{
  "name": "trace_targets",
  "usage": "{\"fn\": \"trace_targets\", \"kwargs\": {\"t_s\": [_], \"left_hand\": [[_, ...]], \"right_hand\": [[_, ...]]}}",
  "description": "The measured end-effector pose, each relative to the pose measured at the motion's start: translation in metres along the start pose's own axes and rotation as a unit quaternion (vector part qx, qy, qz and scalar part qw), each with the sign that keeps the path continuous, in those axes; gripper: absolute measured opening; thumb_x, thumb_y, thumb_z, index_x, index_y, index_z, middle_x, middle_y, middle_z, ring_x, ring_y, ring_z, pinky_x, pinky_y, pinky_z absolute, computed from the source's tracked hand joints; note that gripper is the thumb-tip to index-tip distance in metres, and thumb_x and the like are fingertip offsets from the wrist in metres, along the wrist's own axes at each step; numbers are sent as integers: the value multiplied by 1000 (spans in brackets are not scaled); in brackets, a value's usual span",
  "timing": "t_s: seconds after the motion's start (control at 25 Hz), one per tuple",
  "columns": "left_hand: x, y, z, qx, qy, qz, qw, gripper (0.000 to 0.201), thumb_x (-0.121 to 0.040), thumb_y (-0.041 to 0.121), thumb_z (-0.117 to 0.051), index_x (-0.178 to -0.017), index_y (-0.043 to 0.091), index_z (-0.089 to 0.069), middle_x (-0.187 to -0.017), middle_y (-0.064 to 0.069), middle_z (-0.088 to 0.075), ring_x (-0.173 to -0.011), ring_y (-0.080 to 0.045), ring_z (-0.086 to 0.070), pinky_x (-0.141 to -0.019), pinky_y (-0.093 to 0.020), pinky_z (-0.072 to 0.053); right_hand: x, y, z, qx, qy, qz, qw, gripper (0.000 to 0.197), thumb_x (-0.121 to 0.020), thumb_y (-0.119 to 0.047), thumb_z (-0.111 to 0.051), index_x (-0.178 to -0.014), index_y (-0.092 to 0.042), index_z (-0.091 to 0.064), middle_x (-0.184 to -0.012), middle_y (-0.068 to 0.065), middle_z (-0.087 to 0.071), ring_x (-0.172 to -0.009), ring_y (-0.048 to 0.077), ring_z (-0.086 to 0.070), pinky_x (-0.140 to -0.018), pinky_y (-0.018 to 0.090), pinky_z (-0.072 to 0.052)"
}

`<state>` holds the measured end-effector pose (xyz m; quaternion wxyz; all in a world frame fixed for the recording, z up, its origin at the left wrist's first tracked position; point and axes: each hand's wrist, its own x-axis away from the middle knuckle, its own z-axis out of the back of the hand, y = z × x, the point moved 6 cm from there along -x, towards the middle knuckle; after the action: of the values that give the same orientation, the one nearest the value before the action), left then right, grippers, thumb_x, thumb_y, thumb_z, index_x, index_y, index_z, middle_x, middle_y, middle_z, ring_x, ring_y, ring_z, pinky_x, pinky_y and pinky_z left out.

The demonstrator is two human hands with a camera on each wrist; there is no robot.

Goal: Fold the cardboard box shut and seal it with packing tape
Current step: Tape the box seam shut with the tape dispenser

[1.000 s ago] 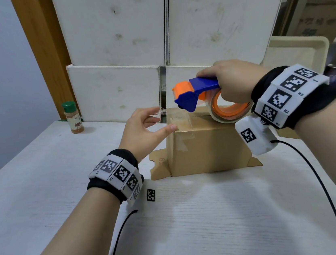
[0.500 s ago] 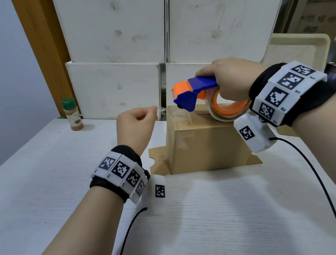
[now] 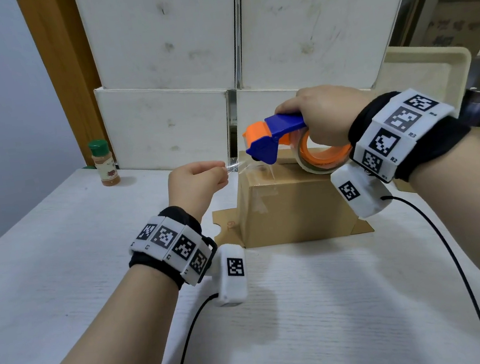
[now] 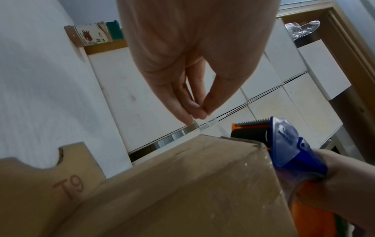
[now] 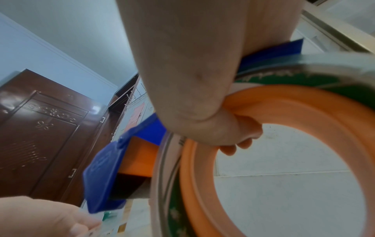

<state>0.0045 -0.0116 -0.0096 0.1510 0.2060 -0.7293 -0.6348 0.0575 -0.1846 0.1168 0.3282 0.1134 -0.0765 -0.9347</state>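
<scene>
Clear tape end (image 3: 232, 168) is pinched by left hand (image 3: 195, 184); right hand (image 3: 326, 118) grips the tape dispenser (image 3: 276, 141) above the cardboard box (image 3: 293, 205).

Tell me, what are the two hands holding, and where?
The left hand pinches the loose end of the tape. The right hand grips the dispenser by its blue handle.

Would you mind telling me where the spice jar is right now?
In the head view the spice jar stands upright at the table's far left, against the white boxes, left of the cardboard box.
</scene>
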Motion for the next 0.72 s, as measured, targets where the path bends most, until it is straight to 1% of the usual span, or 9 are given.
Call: {"fn": "trace_targets", "kwargs": {"t_s": [0.16, 0.24, 0.32, 0.44, 0.6, 0.72], "left_hand": [[2, -7, -1, 18, 1, 27, 999, 14, -83, -6, -61, -77, 6, -67, -80, -10, -66, -81, -22, -66, -86, -29, -57], [2, -10, -1, 29, -5, 39, 999, 13, -83, -6, -60, -78, 4, -67, -79, -11, -66, -79, -21, -66, -82, -26, -59], [2, -12, -2, 40, -12, 46, 998, 12, -85, -5, -59, -80, 3, -66, -78, -11, -65, -76, -19, -66, -79, -23, -59], [1, -12, -5, 46, -18, 51, 998, 12, -86, -5, -59, -81, 3, -65, -78, -12, -65, -75, -19, -65, -79, -24, -59], [1, -12, -9, 46, -27, 59, 997, 12, -86, -6, -57, -83, 3, -64, -80, -12, -64, -76, -20, -66, -81, -26, -58], [4, -15, -11, 40, -18, 61, 997, 11, -87, -6, -56, -93, -2, -64, -80, -12, -64, -78, -20, -66, -84, -28, -57]], "right_hand": [[-1, -1, 0, 8, -1, -1, 1000, 55, -83, 6, -45, -127, -26, -52, -95, 0, -48, -82, 23, -46, -69, 31, -32], [-1, -2, 0, 15, 4, 0, 1000, 54, -83, 5, -46, -127, -26, -52, -95, 0, -49, -82, 23, -46, -70, 31, -32], [-1, -1, 1, 27, 13, 6, 1000, 53, -82, 5, -46, -125, -26, -53, -97, 2, -54, -82, 23, -47, -71, 31, -33], [-1, 2, 5, 43, 27, 6, 999, 52, -81, 5, -46, -123, -26, -54, -101, 5, -59, -81, 24, -48, -70, 32, -32], [-1, 6, 6, 53, 35, -5, 998, 51, -81, 4, -46, -120, -27, -55, -92, 2, -54, -78, 26, -47, -68, 32, -30], [-1, 7, 3, 46, 38, -4, 998, 49, -81, 4, -46, -118, -27, -55, -91, 1, -52, -79, 26, -48, -67, 32, -31]]}}
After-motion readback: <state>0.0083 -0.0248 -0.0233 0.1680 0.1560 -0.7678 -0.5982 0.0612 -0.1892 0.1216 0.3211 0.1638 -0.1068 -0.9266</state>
